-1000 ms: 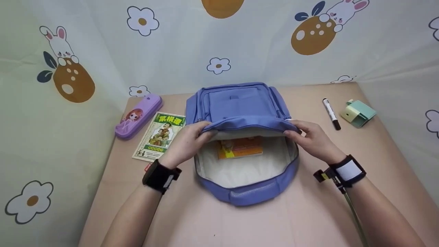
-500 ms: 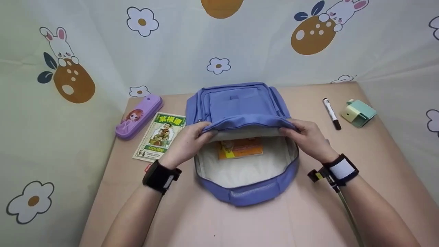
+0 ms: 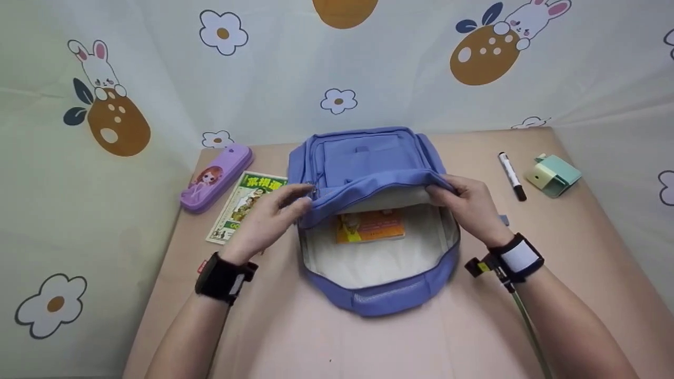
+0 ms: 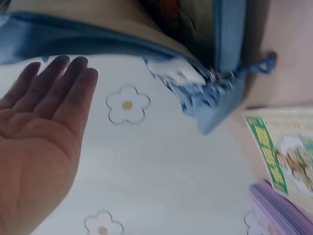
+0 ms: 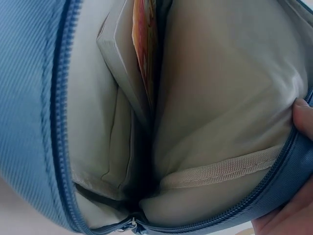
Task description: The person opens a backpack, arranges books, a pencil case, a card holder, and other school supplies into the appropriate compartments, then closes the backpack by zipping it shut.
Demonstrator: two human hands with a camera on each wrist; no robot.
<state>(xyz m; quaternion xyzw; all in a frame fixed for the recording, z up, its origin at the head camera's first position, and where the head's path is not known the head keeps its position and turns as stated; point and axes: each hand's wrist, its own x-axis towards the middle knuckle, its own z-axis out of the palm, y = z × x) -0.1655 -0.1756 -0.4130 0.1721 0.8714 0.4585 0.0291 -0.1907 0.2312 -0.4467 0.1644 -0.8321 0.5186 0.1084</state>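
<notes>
A blue backpack [image 3: 363, 302] lies on the table with its main compartment unzipped and its pale lining showing. My right hand [image 3: 468, 205] pinches the raised front flap [image 3: 379, 184] near its right end, thumb on the inside. Beside the flap's left end is my left hand [image 3: 266, 223], and the left wrist view shows its fingers [image 4: 80, 93] extended, with nothing in the palm. An orange-covered book [image 3: 376, 226] sits inside the compartment, partly hidden under the flap; the right wrist view shows its page edges.
To the left lie a purple pencil case [image 3: 216, 179] and a green-and-cream book [image 3: 245, 202], partly covered by my left hand. A black-capped marker [image 3: 512, 176] and a mint-and-yellow pencil sharpener [image 3: 554, 175] lie to the right. A patterned curtain stands behind the table.
My left hand has let go of the flap and drawn slightly left; that side of the flap has sagged. My right hand has shifted its hold a little inward and up along the edge.
</notes>
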